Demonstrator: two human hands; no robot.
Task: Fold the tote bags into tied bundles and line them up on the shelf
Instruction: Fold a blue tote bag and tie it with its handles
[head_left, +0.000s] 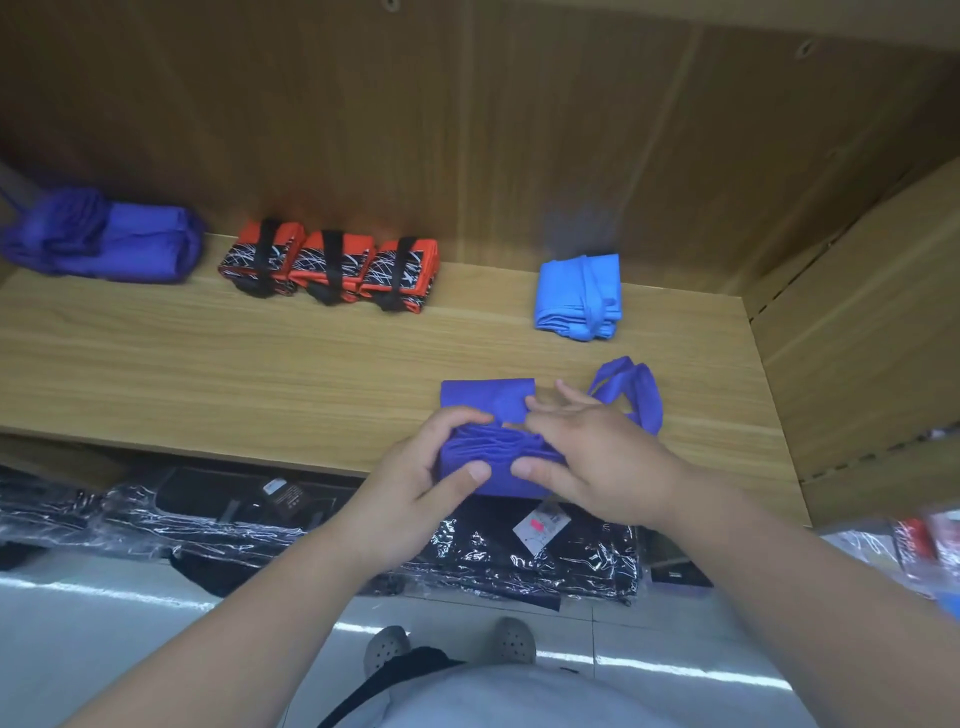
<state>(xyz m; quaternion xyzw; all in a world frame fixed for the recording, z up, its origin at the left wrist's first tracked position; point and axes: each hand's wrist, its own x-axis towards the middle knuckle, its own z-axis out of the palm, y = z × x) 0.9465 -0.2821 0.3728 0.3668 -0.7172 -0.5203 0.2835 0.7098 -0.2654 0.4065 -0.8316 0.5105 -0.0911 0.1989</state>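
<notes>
now, left hand (441, 462) and right hand (587, 452) both grip the bunched near fold of a purple tote bag (488, 400), bag lying at the front edge of the shelf (260, 364), handles (634, 384) trailing right; light blue bundle (579, 296) behind, three orange-and-black bundles (330, 270) further left

On my feed I see a wood-grain shelf (260, 353) with a matching back panel (363, 130) and side panel (857, 338) at right. Below it, a pale glossy floor (104, 623) reflects long bright streaks of light.
</notes>
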